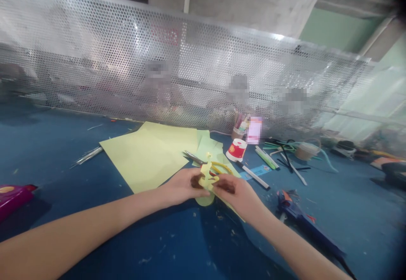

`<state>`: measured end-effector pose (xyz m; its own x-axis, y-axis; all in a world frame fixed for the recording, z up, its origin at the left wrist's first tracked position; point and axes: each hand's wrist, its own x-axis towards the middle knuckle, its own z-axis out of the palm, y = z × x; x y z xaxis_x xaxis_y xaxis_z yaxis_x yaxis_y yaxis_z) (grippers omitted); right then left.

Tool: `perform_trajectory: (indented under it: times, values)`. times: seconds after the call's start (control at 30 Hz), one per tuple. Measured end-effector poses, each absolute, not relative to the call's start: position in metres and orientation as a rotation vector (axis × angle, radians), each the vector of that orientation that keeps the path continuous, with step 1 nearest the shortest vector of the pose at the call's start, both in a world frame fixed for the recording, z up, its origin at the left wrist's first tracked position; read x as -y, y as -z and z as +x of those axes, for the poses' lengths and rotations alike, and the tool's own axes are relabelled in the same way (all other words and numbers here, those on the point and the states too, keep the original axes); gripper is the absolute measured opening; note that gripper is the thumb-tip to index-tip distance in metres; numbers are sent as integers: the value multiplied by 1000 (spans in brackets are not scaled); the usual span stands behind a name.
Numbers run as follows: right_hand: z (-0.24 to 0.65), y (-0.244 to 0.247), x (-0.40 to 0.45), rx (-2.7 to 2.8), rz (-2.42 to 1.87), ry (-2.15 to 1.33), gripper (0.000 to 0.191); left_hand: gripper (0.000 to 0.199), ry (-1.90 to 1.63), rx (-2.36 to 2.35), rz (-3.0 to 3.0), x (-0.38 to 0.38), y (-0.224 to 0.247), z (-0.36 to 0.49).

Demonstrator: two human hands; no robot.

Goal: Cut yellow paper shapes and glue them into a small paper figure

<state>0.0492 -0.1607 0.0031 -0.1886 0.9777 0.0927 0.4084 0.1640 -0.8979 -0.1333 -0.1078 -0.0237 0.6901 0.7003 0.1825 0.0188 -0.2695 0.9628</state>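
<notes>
My left hand [185, 185] pinches the left side of a small yellow paper piece [207, 180] with curled parts. On its right side, the fingers of my right hand [230, 189] are closed on the same piece. A rounded pale yellow paper part [205, 199] shows just below the fingertips. Behind the hands lie scissors with yellow handles [222, 166], their blades pointing left. Large yellow paper sheets [152, 153] spread on the blue table beyond my left hand. An upturned red and white paper cup [237, 149] stands behind my right hand.
A blue glue gun [304, 220] lies at the right, a purple tool [15, 197] at the far left. Markers [253, 174], a blue ruler [260, 171], pipe cleaners [287, 155] and a phone [254, 130] are at the back right. A perforated metal screen [196, 64] borders the blue table [165, 246].
</notes>
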Motion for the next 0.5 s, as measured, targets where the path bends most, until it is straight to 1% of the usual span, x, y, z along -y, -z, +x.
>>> perform_trajectory:
  times: [0.1, 0.23, 0.33, 0.5]
  values:
    - [46, 1, 158, 1621, -1293, -1015, 20, 38, -741, -555, 1733, 107, 23, -133]
    - [41, 1, 159, 1555, -1310, -977, 24, 37, -754, -563, 1729, 108, 22, -133]
    - [39, 2, 160, 1530, -1303, -969, 24, 42, -771, -575, 1709, 108, 24, -132]
    - [38, 7, 160, 1501, -1289, -966, 22, 35, -735, -797, 1765, 106, 28, -132]
